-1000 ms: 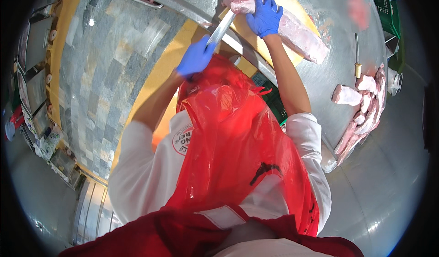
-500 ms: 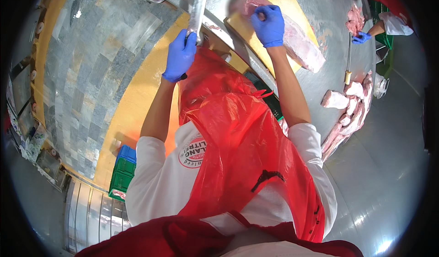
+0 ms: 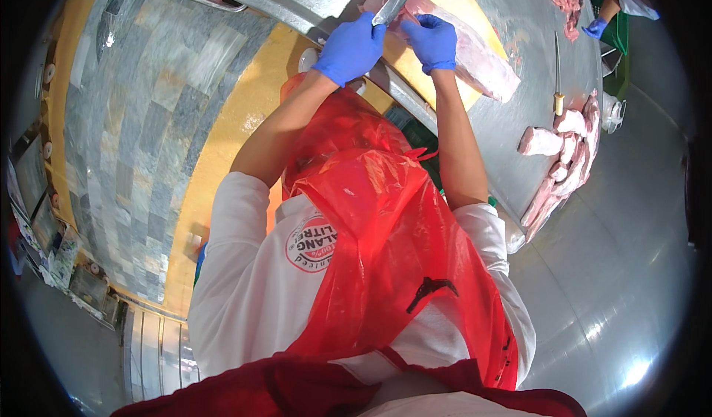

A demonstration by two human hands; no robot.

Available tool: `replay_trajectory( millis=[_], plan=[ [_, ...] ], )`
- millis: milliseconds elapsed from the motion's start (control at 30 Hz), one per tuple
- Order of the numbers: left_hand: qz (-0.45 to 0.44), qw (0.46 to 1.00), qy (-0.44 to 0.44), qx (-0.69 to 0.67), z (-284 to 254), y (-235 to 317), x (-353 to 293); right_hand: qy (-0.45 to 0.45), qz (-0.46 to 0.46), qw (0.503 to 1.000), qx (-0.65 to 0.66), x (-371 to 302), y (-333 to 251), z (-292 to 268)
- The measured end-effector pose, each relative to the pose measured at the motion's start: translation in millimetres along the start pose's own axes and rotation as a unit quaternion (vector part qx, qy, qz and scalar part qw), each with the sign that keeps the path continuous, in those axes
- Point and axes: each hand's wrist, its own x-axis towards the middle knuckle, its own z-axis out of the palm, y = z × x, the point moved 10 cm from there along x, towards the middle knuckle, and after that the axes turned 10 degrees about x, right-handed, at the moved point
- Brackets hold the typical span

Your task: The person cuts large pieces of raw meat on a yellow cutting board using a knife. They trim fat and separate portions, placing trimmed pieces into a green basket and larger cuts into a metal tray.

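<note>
My left hand (image 3: 350, 50), in a blue glove, is closed round the handle of a broad-bladed knife (image 3: 398, 0). The blade points away to the right and lies over the far end of a long slab of pale pink meat (image 3: 486, 70). Just right of the blade, my right hand (image 3: 432, 44), also blue-gloved, has its fingers bent down onto the meat and grips it. Its fingertips are partly hidden. Under the slab is a yellow cutting board (image 3: 410, 65), set at an angle on the steel table (image 3: 512, 124).
On the table's right side lie a thin knife (image 3: 558, 104) with a pale handle and several meat pieces (image 3: 541, 141). A co-worker's gloved hand (image 3: 595, 28) is at the far right, near more meat (image 3: 565, 3). A metal tray (image 3: 236, 5) of meat stands at the far left.
My left hand has swung right with the knife, bringing its blade from beside the table edge over the meat. My right hand stays at the slab. The co-worker's hand has shifted off its meat.
</note>
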Motion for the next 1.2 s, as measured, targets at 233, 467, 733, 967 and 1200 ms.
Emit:
replay_trajectory(
  millis=[233,467,733,967,1200],
  plan=[
    [0.036,0.995,-0.016,0.096,26.4,0.2,-35.1,-0.001,0.017,0.987,0.162,-4.5,13.3,-6.7],
    [-0.001,0.998,-0.023,0.058,33.3,15.6,-26.6,0.009,0.018,0.971,0.239,-21.4,6.0,-13.2],
    [0.022,0.995,-0.047,0.082,48.9,23.8,-59.9,0.0,0.039,0.935,0.353,-47.9,20.2,-34.3],
    [0.014,0.998,-0.058,0.036,64.5,30.5,-70.4,-0.029,0.056,0.903,0.425,-33.0,27.2,-47.7],
    [-0.065,0.997,-0.05,0.004,77.3,62.6,-78.2,-0.091,0.074,0.865,0.487,-11.5,24.1,-62.2]
  ],
)
